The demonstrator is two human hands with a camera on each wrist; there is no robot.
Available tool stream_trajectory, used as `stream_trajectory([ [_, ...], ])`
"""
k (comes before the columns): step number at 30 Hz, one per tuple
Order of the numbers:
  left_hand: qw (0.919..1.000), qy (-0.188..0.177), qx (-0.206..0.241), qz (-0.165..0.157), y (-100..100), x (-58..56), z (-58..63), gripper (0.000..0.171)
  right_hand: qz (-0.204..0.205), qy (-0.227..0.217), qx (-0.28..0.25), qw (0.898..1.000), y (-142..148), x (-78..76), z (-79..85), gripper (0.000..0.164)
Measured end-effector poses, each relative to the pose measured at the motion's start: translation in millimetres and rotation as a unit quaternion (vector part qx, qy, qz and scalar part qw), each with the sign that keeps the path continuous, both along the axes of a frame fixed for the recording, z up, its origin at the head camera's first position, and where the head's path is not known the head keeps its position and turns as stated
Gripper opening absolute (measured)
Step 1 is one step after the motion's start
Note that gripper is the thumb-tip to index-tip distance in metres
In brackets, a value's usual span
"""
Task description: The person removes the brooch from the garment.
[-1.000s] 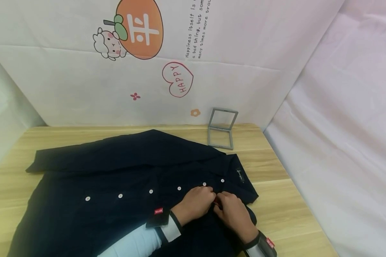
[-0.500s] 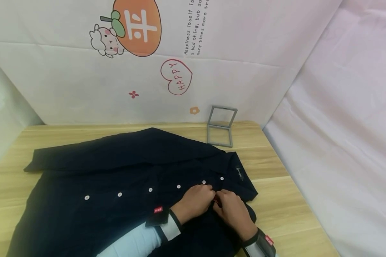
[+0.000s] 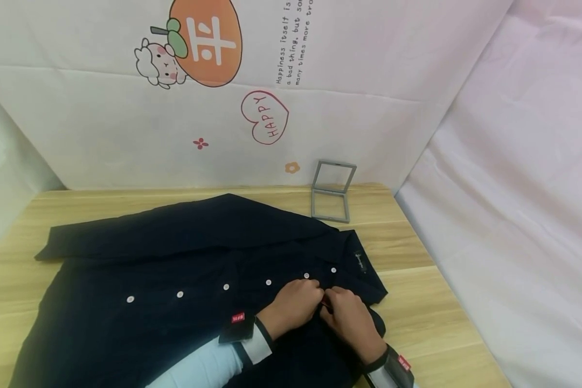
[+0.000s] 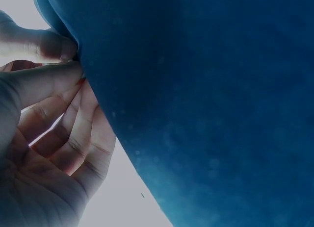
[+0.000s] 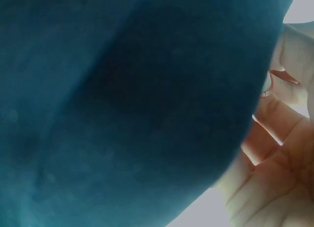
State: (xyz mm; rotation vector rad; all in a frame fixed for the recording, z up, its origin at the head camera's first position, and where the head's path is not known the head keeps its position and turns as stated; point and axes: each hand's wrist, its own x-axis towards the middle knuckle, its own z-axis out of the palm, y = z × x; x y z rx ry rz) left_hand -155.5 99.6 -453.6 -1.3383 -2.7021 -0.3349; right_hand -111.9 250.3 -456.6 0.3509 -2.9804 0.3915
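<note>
A dark navy button-up shirt [image 3: 165,269] lies spread on the wooden table, its collar [image 3: 368,269] to the right. A row of white buttons runs along its front. Close below the buttons nearest the collar, my left hand [image 3: 296,303] pinches the shirt's edge. In the left wrist view, thumb and forefinger [image 4: 49,82] meet on the cloth. My right hand [image 3: 351,318] holds the same edge just to the right, fingertips almost touching the left's. A small reddish spot shows between the hands, too small to identify. Raised cloth hides much of the right fingers [image 5: 279,109] in the right wrist view.
A grey square frame [image 3: 331,207], hinged and opened, stands at the table's back edge behind the collar. One sleeve [image 3: 174,231] stretches left along the back. Bare wooden table [image 3: 431,302] shows at the right. White printed cloth [image 3: 368,64] hangs behind and at both sides.
Both hands stay at the same place on the shirt's edge, with barely any finger movement. The whole head view has shifted slightly.
</note>
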Motion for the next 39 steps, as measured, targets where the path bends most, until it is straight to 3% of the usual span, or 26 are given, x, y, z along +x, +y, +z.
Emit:
stream_trajectory([
  [10, 0.9997, 0.025, -0.004, -0.001, 0.7, 0.7, -3.0, 0.015, 0.004, 0.002, -0.002, 1.0, -0.7, 1.1, 0.4, 0.03],
  [39, 1.0, 0.008, -0.003, 0.004, 0.6, 0.4, 0.2, 0.018, 0.005, 0.003, 0.005, 1.0, -0.4, 0.1, 1.1, 0.033],
])
